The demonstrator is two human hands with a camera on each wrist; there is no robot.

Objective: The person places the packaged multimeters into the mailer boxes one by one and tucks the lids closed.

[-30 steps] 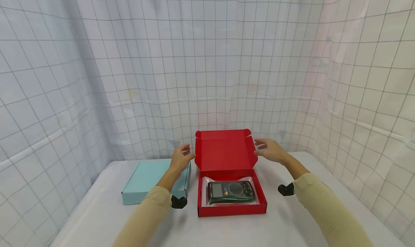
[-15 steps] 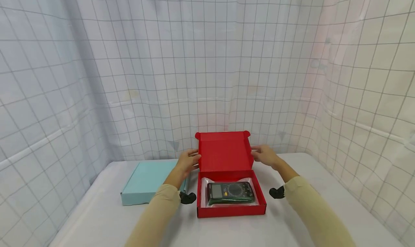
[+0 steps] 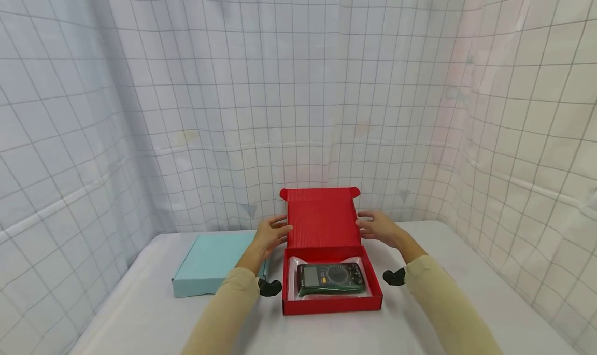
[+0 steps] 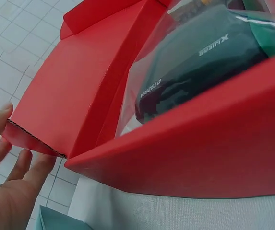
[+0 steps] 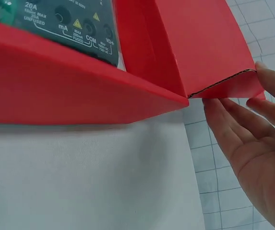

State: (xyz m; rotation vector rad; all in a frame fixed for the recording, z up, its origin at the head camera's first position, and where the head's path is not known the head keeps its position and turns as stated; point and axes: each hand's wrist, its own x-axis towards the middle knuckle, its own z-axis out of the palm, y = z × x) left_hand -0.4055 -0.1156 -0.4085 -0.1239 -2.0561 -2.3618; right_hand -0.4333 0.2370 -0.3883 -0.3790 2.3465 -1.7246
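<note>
A red cardboard box (image 3: pixel 332 306) stands with its lid (image 3: pixel 322 221) raised at the back. Inside lies a dark multimeter (image 3: pixel 310 278) in clear plastic wrap, its dial facing up. At the lid's left side, my left hand (image 3: pixel 269 237) holds the edge, thumb at the front and fingers behind, as the left wrist view shows. On the opposite side my right hand (image 3: pixel 383 229) holds the lid's edge in the same way; its thumb and spread fingers lie around the folded side flap (image 5: pixel 235 87) in the right wrist view. The lid's back is hidden.
A closed light-blue box (image 3: pixel 213 259) lies on the white-covered table (image 3: pixel 140 313), left of the red box and beside my left forearm. A grid-patterned curtain (image 3: pixel 308 111) surrounds the table at the back and sides.
Both hands have moved inward from beside the lid onto its two edges. The lid's side flaps, splayed outward earlier, are now folded. The multimeter stays in place.
</note>
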